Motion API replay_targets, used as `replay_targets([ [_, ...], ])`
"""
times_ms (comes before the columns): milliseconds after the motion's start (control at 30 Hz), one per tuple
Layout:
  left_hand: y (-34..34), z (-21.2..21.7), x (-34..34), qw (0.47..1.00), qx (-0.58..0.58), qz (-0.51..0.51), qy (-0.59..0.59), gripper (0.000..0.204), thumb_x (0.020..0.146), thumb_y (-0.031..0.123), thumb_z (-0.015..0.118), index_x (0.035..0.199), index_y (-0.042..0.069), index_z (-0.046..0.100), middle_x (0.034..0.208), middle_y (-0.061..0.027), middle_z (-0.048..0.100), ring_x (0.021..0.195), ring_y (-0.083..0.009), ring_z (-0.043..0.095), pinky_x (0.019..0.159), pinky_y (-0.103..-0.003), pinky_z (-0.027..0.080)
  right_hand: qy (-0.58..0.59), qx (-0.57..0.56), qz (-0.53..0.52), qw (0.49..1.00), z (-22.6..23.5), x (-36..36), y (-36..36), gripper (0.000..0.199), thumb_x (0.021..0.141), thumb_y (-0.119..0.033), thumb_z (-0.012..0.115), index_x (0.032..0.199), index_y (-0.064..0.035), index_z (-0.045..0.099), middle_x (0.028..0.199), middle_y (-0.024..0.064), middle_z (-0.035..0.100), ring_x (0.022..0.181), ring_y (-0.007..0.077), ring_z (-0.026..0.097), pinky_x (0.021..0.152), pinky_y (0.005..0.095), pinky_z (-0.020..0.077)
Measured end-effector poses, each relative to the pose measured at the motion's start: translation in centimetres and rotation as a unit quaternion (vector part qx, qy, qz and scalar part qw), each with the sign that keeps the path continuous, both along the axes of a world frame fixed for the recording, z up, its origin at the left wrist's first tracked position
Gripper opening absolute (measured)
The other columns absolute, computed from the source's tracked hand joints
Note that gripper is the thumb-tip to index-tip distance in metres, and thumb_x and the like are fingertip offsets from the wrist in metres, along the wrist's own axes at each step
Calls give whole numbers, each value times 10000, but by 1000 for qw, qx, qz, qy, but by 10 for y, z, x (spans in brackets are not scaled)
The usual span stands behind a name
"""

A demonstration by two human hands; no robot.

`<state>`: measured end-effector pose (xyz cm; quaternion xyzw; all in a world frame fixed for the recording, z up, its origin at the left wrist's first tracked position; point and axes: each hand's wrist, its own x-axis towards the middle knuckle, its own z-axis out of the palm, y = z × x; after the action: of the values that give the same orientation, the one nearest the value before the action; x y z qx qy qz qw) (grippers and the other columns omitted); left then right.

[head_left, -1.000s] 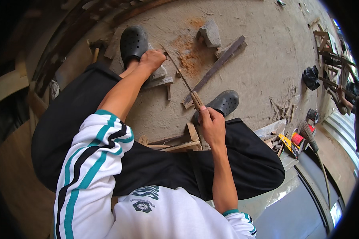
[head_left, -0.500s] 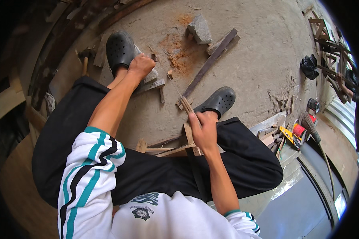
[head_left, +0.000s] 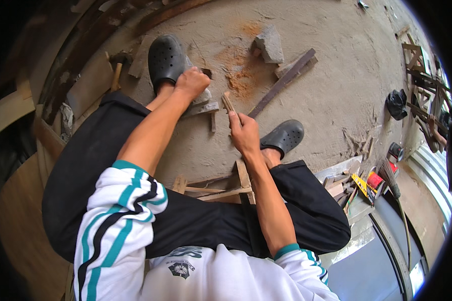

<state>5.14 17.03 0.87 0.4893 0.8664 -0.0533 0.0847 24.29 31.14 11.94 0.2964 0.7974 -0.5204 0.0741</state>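
Observation:
My left hand [head_left: 193,84] is closed in a fist beside the left clog. A small dark piece [head_left: 206,73] shows at its knuckles; I cannot make out what the fingers hold. My right hand [head_left: 244,133] is wrapped round a short, slim piece of wood [head_left: 228,102], its far end sticking out past the fingers toward the middle of the floor. Below my left hand lie a grey stone slab [head_left: 198,109] and a small wooden block. The two hands are apart, both low over the ground between my feet.
My dark clogs [head_left: 166,57] [head_left: 285,138] flank the work spot. Ahead lie orange sawdust [head_left: 241,83], a grey stone block [head_left: 269,44] and a dark wooden bar [head_left: 284,82]. A hammer handle [head_left: 116,76] stands at left. On the right are wood scraps, a yellow-handled saw [head_left: 362,186] and a broom [head_left: 389,178].
My right hand has moved up and left with the wood, closer to my left hand. The thin line seen earlier between the hands no longer shows. The view has shifted slightly.

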Motion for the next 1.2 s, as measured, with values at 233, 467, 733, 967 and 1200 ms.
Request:
replay_targets([
  [233,-20,8,-12,1000,-24,-19,2,130,792,87,609,783,-2,704,804,-163,710,855,-275,706,728,-358,582,7,-31,25,999,51,76,2,329,974,-256,552,832,28,635,631,220,562,567,321,582,564,402,433],
  [467,-20,5,-7,999,-5,-29,23,187,802,84,603,899,-38,706,881,-211,710,913,-309,713,747,-373,591,-21,-30,33,999,-4,31,7,350,966,-266,571,796,40,581,655,256,532,545,378,525,559,417,407],
  [733,-1,18,-11,999,-15,35,-12,145,789,81,613,793,-18,719,838,-184,724,880,-278,707,786,-343,561,33,3,54,998,-44,0,2,271,945,-224,591,1028,16,685,681,225,621,605,366,633,582,412,475],
  [967,-17,10,-3,996,4,-26,89,146,801,69,605,807,-30,711,861,-220,720,897,-295,715,799,-351,564,67,-20,41,997,37,101,21,307,932,-157,572,1179,0,668,702,208,641,641,320,659,631,397,482],
  [1200,-12,10,-8,997,3,-45,55,161,806,80,599,817,-26,720,804,-184,719,826,-279,711,800,-354,554,25,8,54,998,-32,9,10,268,934,-243,602,1050,-15,679,691,252,608,625,380,629,625,414,477],
])
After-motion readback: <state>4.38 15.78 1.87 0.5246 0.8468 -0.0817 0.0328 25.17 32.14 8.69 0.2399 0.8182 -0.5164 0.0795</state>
